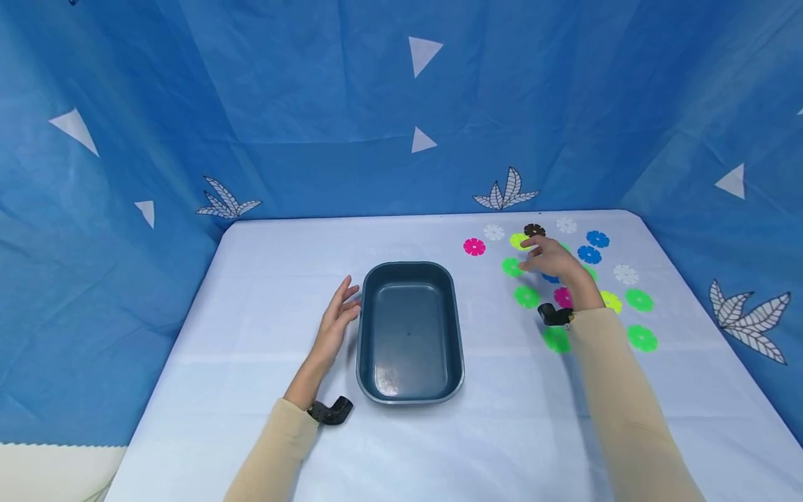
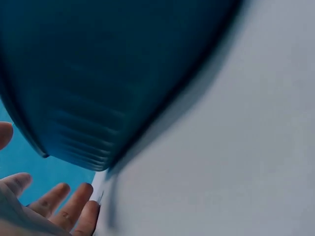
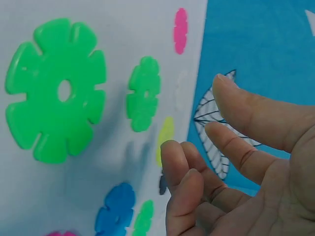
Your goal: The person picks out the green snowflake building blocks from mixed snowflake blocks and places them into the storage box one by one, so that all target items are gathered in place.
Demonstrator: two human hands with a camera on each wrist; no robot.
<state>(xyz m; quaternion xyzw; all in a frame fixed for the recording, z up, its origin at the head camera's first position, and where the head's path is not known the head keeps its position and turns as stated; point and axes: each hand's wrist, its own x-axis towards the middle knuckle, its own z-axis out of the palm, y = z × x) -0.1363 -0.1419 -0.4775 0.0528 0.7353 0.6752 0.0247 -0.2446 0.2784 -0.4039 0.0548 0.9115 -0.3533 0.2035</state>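
Straight, spread fingers of my left hand stand beside the left wall of a dark blue-green plastic tub. In the left wrist view, that hand's fingertips show below the tub's ribbed side. Over on the right, my right hand hovers above scattered notched plastic discs, its fingers loosely bent and holding nothing. Closest to its fingertips are a green disc, a yellow disc and a brown disc. A large green disc lies near the camera in the right wrist view. Some discs are partly hidden under the right hand.
More discs spread around on the white tablecloth, among them a pink disc, a blue disc and a white disc. The tub holds nothing. A blue patterned curtain hangs behind the table and along both sides.
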